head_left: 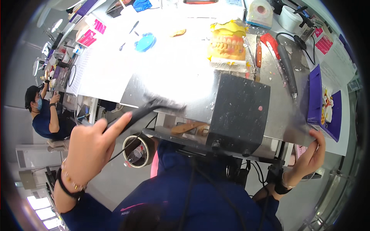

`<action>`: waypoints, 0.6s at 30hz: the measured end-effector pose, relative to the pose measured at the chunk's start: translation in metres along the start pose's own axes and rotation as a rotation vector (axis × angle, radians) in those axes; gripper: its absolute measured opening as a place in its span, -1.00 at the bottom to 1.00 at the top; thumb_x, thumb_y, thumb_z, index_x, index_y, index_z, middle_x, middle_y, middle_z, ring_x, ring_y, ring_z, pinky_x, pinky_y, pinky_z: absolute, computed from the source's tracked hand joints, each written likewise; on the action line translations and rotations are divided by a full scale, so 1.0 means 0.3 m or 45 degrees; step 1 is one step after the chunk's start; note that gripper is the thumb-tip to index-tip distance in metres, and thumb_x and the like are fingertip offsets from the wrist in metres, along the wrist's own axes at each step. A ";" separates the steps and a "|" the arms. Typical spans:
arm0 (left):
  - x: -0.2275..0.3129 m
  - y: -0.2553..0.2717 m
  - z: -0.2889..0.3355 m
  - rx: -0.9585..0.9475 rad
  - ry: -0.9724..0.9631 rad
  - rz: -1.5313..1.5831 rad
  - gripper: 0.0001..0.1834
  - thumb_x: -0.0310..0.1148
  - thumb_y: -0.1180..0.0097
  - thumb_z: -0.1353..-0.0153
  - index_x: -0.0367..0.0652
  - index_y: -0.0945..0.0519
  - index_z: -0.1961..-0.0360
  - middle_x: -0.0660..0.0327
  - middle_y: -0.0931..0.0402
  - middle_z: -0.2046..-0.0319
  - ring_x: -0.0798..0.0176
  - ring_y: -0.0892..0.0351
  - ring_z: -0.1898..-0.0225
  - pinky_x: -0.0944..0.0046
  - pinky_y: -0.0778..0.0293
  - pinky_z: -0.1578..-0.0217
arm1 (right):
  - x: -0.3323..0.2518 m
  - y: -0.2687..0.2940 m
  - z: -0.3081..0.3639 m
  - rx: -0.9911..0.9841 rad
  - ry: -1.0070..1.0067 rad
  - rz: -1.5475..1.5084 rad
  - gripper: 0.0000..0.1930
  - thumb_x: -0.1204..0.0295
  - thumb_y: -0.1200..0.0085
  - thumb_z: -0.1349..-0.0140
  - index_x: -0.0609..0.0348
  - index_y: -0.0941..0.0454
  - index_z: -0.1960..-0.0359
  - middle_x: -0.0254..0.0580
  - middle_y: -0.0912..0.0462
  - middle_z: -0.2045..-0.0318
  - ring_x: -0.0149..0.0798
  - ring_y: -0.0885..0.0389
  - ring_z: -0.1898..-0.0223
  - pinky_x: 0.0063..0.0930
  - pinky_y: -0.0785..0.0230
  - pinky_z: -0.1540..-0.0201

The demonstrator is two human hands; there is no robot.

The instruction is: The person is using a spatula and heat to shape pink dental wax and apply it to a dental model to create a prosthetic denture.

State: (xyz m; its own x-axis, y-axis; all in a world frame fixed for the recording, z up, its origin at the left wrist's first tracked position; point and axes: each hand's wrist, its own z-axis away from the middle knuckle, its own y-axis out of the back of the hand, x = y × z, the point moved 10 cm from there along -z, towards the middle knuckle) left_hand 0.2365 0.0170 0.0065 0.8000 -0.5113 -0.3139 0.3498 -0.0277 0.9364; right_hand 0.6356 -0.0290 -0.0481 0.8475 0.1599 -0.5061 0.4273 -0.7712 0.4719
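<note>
Along the near edge of the metal surface point(194, 90), a black brush point(140, 114) is gripped by the fingers of the left hand point(90, 144), its long axis slanted away rightward, its head left of the black block point(241, 111). Near the purple box point(314, 90), the right hand point(308, 156) is placed well apart; whether anything is held cannot be told.

Brush point(143, 112): bristles blurred; handle end hidden inside left hand point(91, 146). Right hand point(307, 159): whether fingertips touch purple box point(314, 90), cannot tell. Small pieces point(327, 107) in box: kind not clear. Drawer point(173, 141): inside partly hidden behind black block point(243, 111). Red object point(200, 1): cut off by upper edge.
</note>
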 end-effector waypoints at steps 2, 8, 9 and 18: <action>0.001 -0.027 -0.009 0.038 0.032 -0.006 -0.36 -0.52 -0.12 0.09 0.06 -0.45 -0.13 0.25 -0.23 0.67 0.22 -0.31 0.75 0.26 -0.22 0.71 | -0.072 -0.033 -0.033 -0.034 0.090 -0.017 -0.72 0.81 0.28 0.01 0.40 -0.51 0.37 -0.15 -0.59 0.42 -0.21 -0.56 0.34 -0.13 -0.30 -0.09; 0.001 -0.027 -0.026 0.054 0.059 -0.034 -0.37 -0.54 -0.09 0.07 0.08 -0.45 -0.13 0.24 -0.25 0.67 0.20 -0.32 0.75 0.25 -0.24 0.70 | -0.097 0.004 -0.033 -0.033 0.176 -0.152 -0.69 0.81 0.30 0.06 0.42 -0.52 0.37 -0.09 -0.58 0.41 -0.17 -0.56 0.32 -0.09 -0.28 -0.08; 0.004 -0.012 -0.034 0.132 0.070 -0.033 -0.37 -0.54 -0.09 0.06 0.09 -0.45 -0.13 0.24 -0.25 0.68 0.20 -0.33 0.74 0.24 -0.25 0.70 | -0.083 0.012 -0.039 0.001 0.115 -0.219 -0.69 0.81 0.30 0.08 0.42 -0.51 0.37 -0.08 -0.58 0.41 -0.17 -0.56 0.31 -0.08 -0.28 -0.08; -0.057 -0.017 -0.122 0.170 0.030 0.059 -0.36 -0.53 -0.12 0.07 0.07 -0.43 -0.14 0.15 -0.35 0.66 0.09 -0.42 0.65 0.16 -0.32 0.61 | -0.142 0.034 -0.025 0.016 0.154 -0.246 -0.68 0.78 0.33 0.10 0.45 -0.50 0.37 -0.04 -0.57 0.44 -0.14 -0.56 0.31 -0.01 -0.28 -0.05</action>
State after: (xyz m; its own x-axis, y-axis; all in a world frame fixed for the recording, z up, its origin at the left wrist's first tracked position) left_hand 0.2388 0.0574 0.0016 0.8253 -0.4947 -0.2722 0.2455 -0.1196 0.9620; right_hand 0.6062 -0.0391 -0.0162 0.7824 0.3772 -0.4955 0.5817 -0.7267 0.3653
